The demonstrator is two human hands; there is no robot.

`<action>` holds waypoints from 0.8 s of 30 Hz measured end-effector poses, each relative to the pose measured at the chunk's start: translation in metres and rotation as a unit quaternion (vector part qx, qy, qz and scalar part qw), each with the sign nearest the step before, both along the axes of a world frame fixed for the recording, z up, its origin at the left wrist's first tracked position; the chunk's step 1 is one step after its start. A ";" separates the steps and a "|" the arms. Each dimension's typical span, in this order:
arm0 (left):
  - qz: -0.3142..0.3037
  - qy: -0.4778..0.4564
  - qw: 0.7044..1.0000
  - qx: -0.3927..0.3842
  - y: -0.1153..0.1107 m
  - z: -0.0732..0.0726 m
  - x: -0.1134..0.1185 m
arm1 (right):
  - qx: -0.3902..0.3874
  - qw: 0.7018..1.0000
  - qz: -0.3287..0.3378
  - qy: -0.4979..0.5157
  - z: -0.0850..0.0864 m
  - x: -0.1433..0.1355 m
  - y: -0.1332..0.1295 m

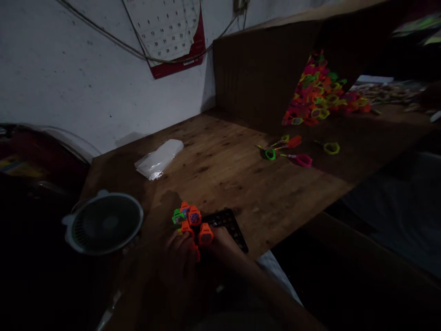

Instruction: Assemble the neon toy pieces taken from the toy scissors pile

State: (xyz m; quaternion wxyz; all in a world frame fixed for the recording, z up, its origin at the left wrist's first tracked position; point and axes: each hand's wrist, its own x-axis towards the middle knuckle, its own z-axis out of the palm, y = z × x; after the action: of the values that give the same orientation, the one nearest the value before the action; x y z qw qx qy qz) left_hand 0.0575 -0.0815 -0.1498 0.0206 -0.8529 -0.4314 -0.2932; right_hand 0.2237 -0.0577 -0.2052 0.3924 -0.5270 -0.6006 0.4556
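Observation:
Dim light hides much of both hands. My left hand (177,253) curls its fingers round a bunch of toy watches (195,216), mostly orange with a green one (178,216) on the far left. Close beside it, my right hand (222,241) is closed at an orange toy watch (206,233), its fingertips mostly hidden behind the watch. A black perforated tray (234,225) lies on the table under and behind my right hand.
On the wooden table (206,170) are clear plastic bags (161,156) and several loose coloured toy straps (299,158). A cardboard box (262,73) stands behind, beside a heap of bright pieces (317,92). A round lidded basket (106,223) is at left. A calendar (168,27) hangs above.

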 end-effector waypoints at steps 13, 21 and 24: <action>0.054 -0.008 0.998 0.011 0.003 -0.021 -0.004 | -0.072 0.978 -0.014 -0.197 0.002 -0.028 0.000; -0.085 0.087 0.984 0.128 0.036 -0.047 -0.007 | 0.018 1.000 0.004 0.001 -0.002 -0.013 -0.016; -0.106 0.046 0.984 0.137 0.039 -0.048 -0.003 | -0.014 0.994 -0.081 0.074 0.002 0.014 -0.026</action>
State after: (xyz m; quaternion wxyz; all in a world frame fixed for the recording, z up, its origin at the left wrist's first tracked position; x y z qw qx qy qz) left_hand 0.0545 -0.0424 -0.1979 0.1261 -0.8953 -0.2929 -0.3109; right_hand 0.2380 -0.0835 -0.2027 0.4640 -0.5440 -0.5186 0.4689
